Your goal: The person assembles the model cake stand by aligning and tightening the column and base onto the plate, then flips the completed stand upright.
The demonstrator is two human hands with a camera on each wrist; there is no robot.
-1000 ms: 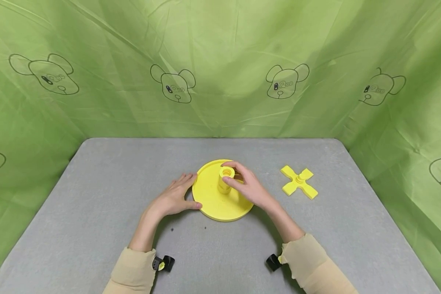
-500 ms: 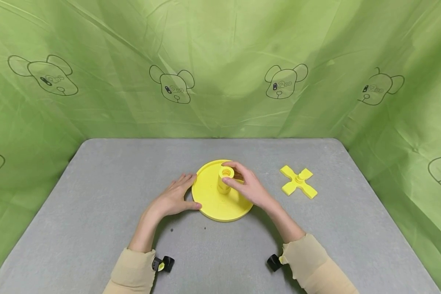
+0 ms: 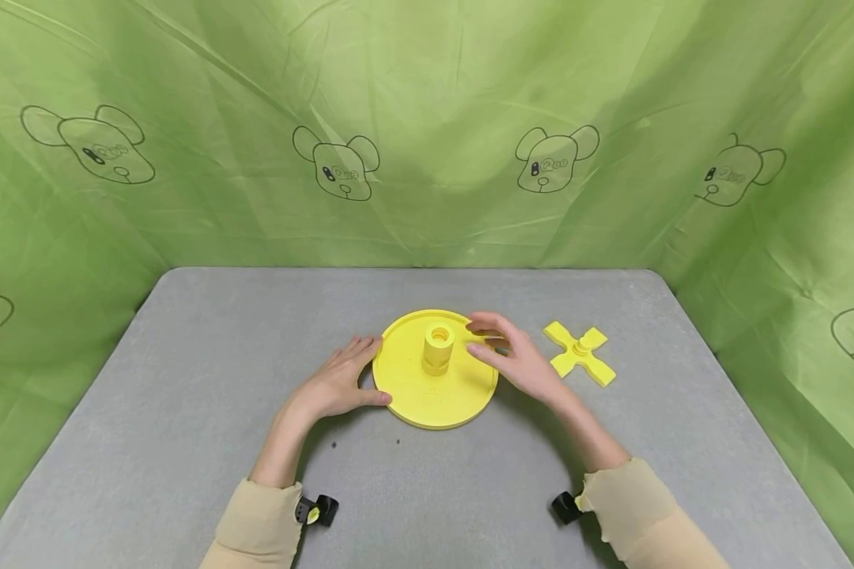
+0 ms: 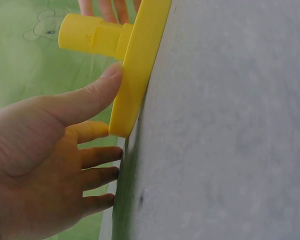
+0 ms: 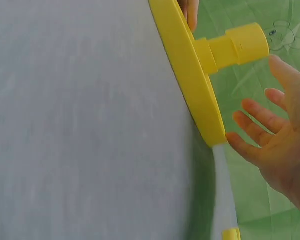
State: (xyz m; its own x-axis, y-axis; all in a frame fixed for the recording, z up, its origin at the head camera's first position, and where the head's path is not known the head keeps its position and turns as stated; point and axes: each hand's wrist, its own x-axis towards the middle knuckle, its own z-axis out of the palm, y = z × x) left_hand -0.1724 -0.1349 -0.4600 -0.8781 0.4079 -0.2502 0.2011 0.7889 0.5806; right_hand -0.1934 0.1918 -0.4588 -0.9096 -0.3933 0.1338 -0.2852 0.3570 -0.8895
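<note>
A round yellow tray-like disc (image 3: 413,399) with a raised rim lies flat on the grey table. From its middle rises a yellow hollow post (image 3: 438,352), upright, with a round hole in its top. The left hand (image 3: 336,386) rests against the disc's left edge, thumb and forefinger extended along the rim; the left wrist view shows its other fingers straight. To the right of the post, the right hand (image 3: 521,362) hovers over the disc's right rim with fingers spread, holding nothing. In the right wrist view, a gap separates its thumb (image 5: 285,72) from the post (image 5: 240,46).
A yellow cross-shaped piece (image 3: 582,348) with a stud at its centre lies right of the disc, partly behind the right hand. Green curtains (image 3: 427,213) enclose the table (image 3: 206,340). Small dark specks mark the tabletop near the left forearm.
The right hand has let go of the post and moved right, its fingers parting. The post stays standing on the disc. The left hand keeps its place.
</note>
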